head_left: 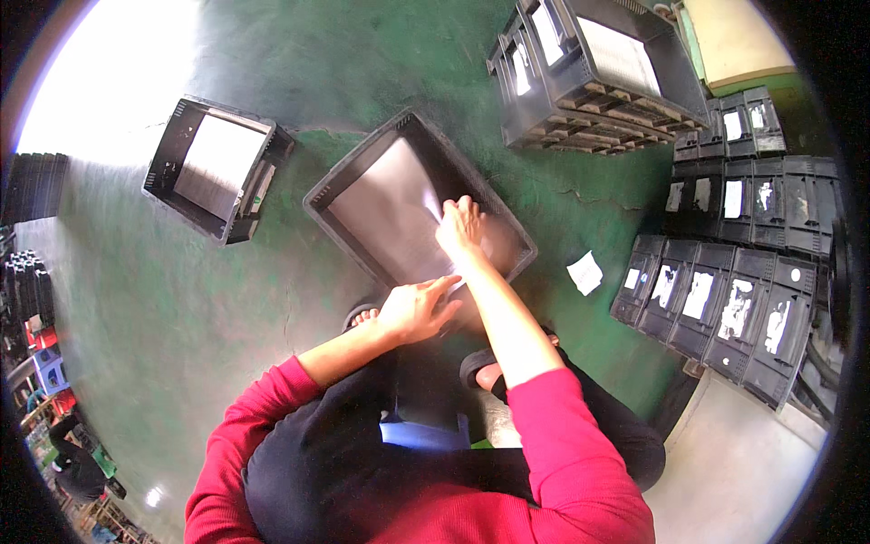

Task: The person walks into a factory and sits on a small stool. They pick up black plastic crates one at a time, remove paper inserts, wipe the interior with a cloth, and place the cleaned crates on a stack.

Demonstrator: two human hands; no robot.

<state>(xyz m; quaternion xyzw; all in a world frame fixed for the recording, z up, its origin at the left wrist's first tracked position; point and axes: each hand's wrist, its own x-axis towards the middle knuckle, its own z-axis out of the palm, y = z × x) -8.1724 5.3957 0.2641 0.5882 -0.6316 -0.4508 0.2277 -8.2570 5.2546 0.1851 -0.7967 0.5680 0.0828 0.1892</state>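
A black plastic crate (501,199) lies on the floor in front of me, turned at an angle. Inside it is a pale white sheet (385,204), partly blurred. My right hand (460,225) reaches over the crate's right half, its fingers curled closed at the sheet's raised edge. Beside the crate's near corner is my left hand (412,311), fingers stretched and apart, with its fingertips close to my right forearm. The right hand and forearm hide part of the crate's near right side, where things look smeared by motion.
Another black crate (258,186) with a white sheet stands at left. Stacked crates (589,109) rise at upper right, and more crates (725,299) line the right side. A paper scrap (584,273) lies on the green floor. A person (80,471) is at far lower left.
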